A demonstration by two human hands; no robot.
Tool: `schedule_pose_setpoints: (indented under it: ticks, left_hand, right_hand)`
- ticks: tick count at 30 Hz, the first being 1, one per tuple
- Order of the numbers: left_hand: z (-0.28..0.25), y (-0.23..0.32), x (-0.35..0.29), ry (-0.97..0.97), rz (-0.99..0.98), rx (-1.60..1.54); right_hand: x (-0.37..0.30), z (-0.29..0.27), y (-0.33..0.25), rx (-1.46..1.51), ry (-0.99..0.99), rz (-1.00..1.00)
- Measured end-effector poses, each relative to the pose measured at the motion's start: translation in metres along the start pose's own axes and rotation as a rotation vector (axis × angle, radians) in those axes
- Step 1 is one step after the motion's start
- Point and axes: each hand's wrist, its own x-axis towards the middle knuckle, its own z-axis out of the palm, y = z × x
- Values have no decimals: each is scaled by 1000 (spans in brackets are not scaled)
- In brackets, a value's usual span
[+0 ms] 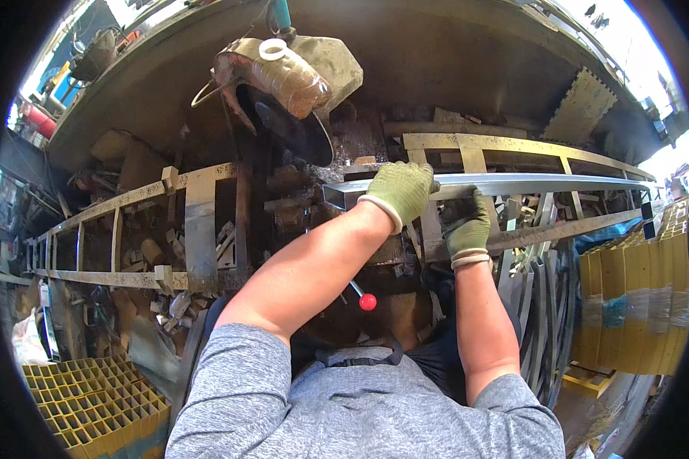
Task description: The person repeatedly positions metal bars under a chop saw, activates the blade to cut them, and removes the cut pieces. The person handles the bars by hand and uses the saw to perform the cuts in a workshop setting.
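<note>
A long, shiny square metal tube (528, 183) lies across the machine bed and runs off to the right. Its open end sits left of my left hand (400, 191), which wears a green work glove and is closed over the tube from above. My right hand (467, 228), gloved the same way, is closed at the tube's near side a little farther right; its fingertips are partly hidden. Just beyond the tube's end hangs a cut-off saw with a worn guard (295, 76) and a dark round blade (283, 130), apart from the tube.
A lever with a red ball knob (367, 301) stands near my body. Yellowish ladder-like support frames (119, 237) extend left and right, with offcuts around them. Bundled yellow tubes (99, 398) stand at lower left; another stack (631, 298) is at right, beside loose metal bars (540, 321).
</note>
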Motion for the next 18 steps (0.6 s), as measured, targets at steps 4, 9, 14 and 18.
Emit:
schedule_pose_setpoints:
  ticks: [4, 9, 14, 18]
  left_hand:
    - [-31, -4, 11, -262, 38, -154]
    - [-58, -6, -21, -342, 30, -77]
    - [-57, -27, -113, 54, 234, 262]
    - [-70, -95, -160, 4, 126, -16]
  right_hand:
    - [-16, 1, -12, -160, -179, -10]
    - [-22, 7, -2, -249, -130, -15]
    - [-47, 26, 40, -420, 29, 76]
    - [-79, 45, 59, -706, -167, 308]
